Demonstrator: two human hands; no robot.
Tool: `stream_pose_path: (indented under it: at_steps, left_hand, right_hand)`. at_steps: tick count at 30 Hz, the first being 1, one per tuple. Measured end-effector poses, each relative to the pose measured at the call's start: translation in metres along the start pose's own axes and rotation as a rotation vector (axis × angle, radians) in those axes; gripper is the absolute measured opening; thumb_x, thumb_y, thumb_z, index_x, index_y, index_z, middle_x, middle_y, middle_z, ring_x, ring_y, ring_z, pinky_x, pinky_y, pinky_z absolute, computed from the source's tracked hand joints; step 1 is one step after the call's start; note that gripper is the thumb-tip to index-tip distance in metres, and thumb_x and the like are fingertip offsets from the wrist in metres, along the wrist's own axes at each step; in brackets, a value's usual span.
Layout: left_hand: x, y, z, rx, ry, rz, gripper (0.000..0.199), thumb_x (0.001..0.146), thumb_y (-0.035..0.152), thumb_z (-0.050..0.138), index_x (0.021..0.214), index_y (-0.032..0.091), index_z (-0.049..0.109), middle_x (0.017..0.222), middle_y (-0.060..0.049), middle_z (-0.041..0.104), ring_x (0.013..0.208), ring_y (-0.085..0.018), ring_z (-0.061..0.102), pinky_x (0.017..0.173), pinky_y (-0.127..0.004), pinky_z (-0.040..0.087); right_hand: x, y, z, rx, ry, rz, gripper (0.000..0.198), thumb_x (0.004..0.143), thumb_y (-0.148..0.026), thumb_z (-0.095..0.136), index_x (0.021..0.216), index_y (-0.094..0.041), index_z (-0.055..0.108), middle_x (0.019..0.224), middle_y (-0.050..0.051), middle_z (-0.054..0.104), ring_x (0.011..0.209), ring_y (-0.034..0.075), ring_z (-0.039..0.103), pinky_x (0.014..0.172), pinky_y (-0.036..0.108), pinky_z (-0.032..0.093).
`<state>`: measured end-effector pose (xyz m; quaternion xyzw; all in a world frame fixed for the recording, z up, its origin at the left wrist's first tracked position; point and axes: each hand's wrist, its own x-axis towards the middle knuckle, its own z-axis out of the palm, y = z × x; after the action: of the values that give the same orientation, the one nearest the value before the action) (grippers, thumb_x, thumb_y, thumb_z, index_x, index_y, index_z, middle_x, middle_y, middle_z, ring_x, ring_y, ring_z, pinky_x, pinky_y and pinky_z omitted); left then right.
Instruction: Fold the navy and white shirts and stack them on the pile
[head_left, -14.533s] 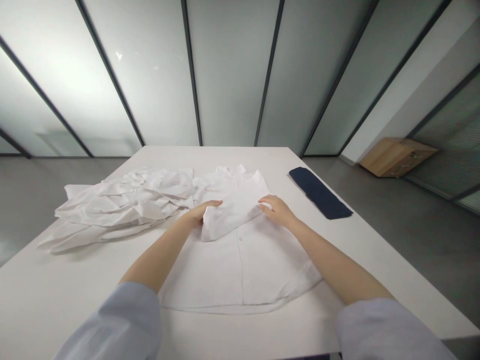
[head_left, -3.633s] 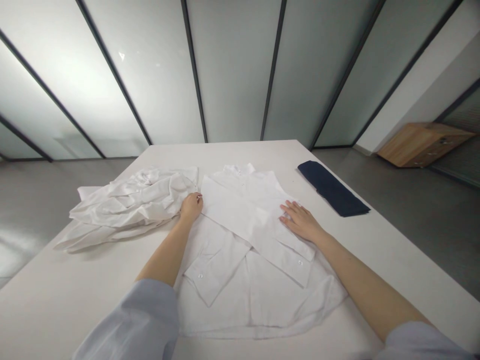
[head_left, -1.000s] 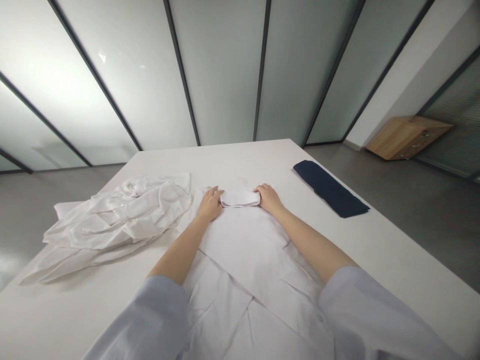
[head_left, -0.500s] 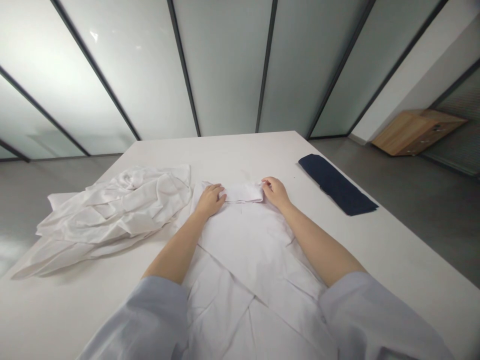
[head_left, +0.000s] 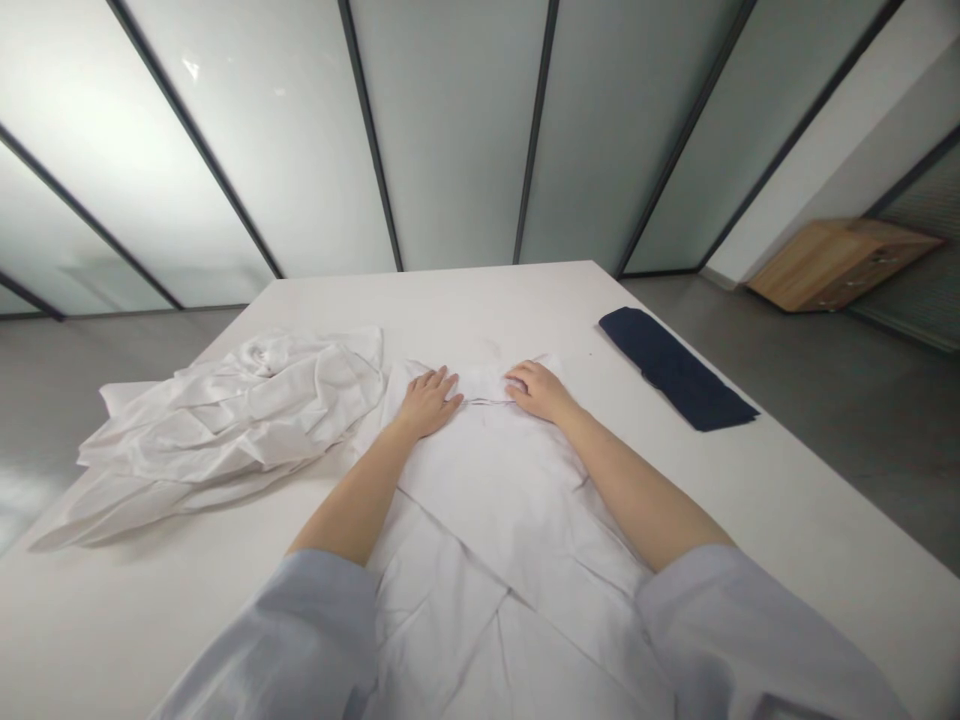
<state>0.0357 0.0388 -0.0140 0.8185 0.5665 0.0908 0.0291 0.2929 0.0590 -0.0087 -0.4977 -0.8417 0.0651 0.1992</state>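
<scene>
A white garment (head_left: pixel 487 500) lies spread on the table in front of me, creased across its lower part. At its far end is a folded, collar-like band (head_left: pixel 482 383). My left hand (head_left: pixel 430 400) rests on the left end of this band, palm down with the fingers spread. Over the band's right end lies my right hand (head_left: pixel 540 390), its fingers laid on the cloth and slightly bent. The band's middle shows between the two hands, while both ends are partly covered.
A crumpled pile of white cloth (head_left: pixel 232 420) sits to the left on the white table (head_left: pixel 450 305). Near the right edge lies a folded dark blue cloth (head_left: pixel 675 370). A wooden cabinet (head_left: pixel 840 262) stands on the floor beyond, and frosted glass panels (head_left: pixel 457 130) line the back.
My right hand has moved left from the band's right corner onto the band and flattened from a pinch. The fingers of my left hand have spread, and the hand has shifted slightly right.
</scene>
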Motion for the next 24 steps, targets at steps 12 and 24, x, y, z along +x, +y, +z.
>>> stream_pose_path:
  at_steps: [12,24]
  left_hand:
    - [0.003,0.005,0.005,0.023,-0.08,-0.141,0.064,0.093,0.058,0.036,0.148,0.027,0.036,0.159,-0.01,0.024,0.146,-0.036,0.015,0.115,-0.054,0.015]
    - [-0.021,0.027,-0.015,0.054,0.084,-0.026,0.048,0.091,0.045,0.045,0.133,0.023,0.051,0.144,-0.013,0.046,0.134,-0.031,0.038,0.11,-0.048,0.029]
  right_hand:
    - [-0.004,-0.008,0.021,-0.213,-0.236,0.197,0.077,0.09,-0.071,0.028,0.151,-0.024,0.032,0.159,0.012,0.022,0.146,0.034,0.015,0.116,0.05,0.015]
    - [0.007,-0.005,0.02,-0.215,-0.216,0.212,0.074,0.092,-0.068,0.029,0.15,-0.023,0.034,0.159,0.014,0.02,0.146,0.034,0.014,0.115,0.05,0.014]
